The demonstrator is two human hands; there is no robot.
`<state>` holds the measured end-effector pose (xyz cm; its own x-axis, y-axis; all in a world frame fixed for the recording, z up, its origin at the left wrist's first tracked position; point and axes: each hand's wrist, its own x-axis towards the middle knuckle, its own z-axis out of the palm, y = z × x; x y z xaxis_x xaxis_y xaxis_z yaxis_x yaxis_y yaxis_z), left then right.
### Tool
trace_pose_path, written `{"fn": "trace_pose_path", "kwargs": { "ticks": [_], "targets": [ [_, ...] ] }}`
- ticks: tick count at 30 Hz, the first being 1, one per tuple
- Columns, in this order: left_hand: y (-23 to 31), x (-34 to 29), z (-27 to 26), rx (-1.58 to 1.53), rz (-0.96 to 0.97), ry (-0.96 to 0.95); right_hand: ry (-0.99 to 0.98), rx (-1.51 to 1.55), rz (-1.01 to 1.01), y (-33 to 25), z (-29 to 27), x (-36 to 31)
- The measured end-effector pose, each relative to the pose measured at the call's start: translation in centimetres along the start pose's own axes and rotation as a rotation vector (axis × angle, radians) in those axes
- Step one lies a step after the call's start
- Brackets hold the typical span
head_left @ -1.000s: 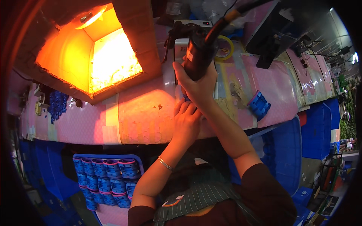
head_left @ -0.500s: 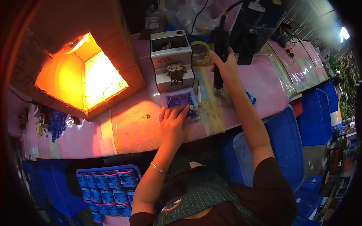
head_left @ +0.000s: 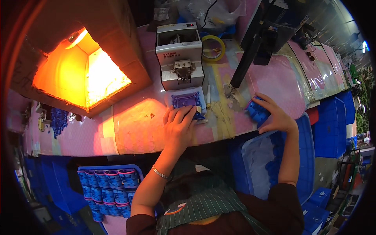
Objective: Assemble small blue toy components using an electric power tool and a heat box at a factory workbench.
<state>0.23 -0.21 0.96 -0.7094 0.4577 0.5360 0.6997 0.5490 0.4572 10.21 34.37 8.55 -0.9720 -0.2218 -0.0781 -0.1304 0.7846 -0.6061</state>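
Note:
On the bench, my left hand (head_left: 180, 121) rests its fingers on the near edge of a purple-blue plastic part (head_left: 186, 100), holding it down in a white holder (head_left: 169, 94). The fingertips cover some of the part. Farther right, my right hand (head_left: 277, 116) has its thumb and fingers around a blue rounded plastic piece (head_left: 257, 112) near the bench's front edge. A black electric screwdriver (head_left: 247, 62) stands tilted, away from both hands. Directly behind the holder is a small silver screw feeder (head_left: 179, 66).
A cardboard box (head_left: 131, 62) with a glowing orange inside stands left. Yellow tape (head_left: 222, 50) lies beside the feeder. Blue cup-like pieces (head_left: 111, 180) fill a tray below left. A blue bin (head_left: 307, 145) is below right. Small blue parts (head_left: 58, 121) lie at far left.
My right hand has let go of the screwdriver and moved down and right to the blue rounded piece. The screwdriver now leans on its own. My left hand stays on the purple-blue part.

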Motion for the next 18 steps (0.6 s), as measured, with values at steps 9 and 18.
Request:
{"fn": "trace_pose_path", "kwargs": {
  "ticks": [9, 18],
  "targets": [
    [-0.6, -0.6, -2.4, -0.211, -0.062, 0.122, 0.378, -0.058, 0.01, -5.6, 4.4, 4.2],
    [-2.6, -1.7, -3.7, -0.391, -0.287, 0.23, 0.469, -0.18, -0.269, -12.6, 10.9, 12.8]
  ]
}}
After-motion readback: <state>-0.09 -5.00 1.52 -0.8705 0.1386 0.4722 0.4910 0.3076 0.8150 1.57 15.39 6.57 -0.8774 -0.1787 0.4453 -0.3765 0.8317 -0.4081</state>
